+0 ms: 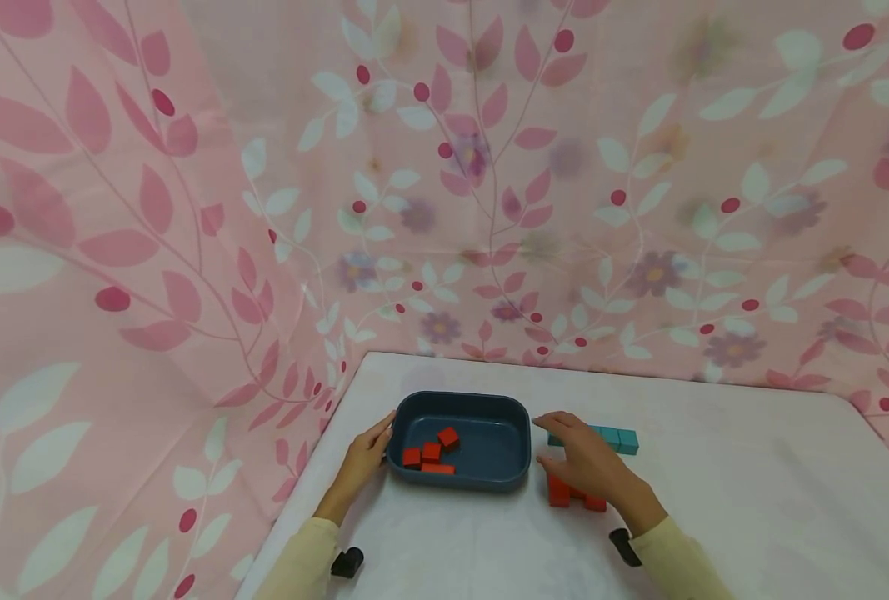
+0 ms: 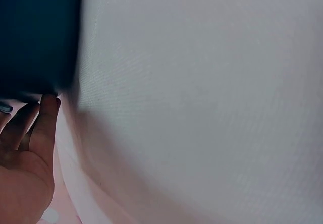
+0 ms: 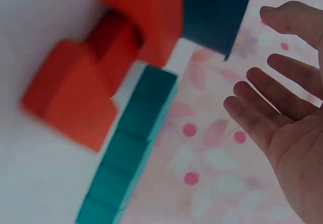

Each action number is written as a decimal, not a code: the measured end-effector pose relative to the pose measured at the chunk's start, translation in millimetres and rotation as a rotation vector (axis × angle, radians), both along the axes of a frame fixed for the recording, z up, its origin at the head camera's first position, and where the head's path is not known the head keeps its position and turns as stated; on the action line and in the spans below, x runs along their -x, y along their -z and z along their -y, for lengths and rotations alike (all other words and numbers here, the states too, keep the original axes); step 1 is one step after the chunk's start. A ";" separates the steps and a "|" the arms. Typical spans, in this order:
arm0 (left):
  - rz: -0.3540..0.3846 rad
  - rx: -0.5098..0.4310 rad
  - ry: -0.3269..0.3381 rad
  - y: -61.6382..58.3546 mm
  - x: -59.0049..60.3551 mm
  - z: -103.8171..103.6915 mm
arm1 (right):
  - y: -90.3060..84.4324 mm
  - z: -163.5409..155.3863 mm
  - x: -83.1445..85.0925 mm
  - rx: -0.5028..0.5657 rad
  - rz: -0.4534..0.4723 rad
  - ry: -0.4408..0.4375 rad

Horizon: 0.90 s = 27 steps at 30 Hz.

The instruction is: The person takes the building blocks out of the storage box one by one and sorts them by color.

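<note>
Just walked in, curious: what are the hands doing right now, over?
Left hand open, touching tray side. Right hand open, empty, over red blocks beside tray. Four red blocks in tray. Teal blocks behind. Nothing blocking.

Open right hand [image 3: 290,128] hovers beside red blocks [image 3: 96,77] and teal blocks [image 3: 128,153].

No text, label, brand, number or sign is legible on any surface in the three views.

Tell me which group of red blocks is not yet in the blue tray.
The red blocks on the white table, right of the blue tray beneath the right hand. The other red blocks lie inside the tray.
</note>
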<state>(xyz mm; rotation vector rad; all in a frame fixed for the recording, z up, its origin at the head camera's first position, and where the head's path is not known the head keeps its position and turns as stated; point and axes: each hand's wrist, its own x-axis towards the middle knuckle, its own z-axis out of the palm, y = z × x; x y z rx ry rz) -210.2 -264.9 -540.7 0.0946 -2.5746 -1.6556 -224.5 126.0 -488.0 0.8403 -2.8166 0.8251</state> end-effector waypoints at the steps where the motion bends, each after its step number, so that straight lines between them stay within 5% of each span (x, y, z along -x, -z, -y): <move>1: -0.002 0.000 0.000 -0.3 0.1 -0.1 | -3.6 5.6 2.2 0.004 -0.017 -0.019; 9: -0.001 0.004 -0.001 -1.0 -0.6 -0.2 | -22.8 47.8 22.2 -0.004 -0.061 -0.135; 16: -0.006 0.010 0.007 1.1 -0.9 0.5 | -28.1 82.7 30.4 0.014 -0.003 -0.212; 27: -0.004 -0.017 0.012 1.6 1.3 1.3 | -1.8 125.3 51.9 -0.081 0.068 -0.338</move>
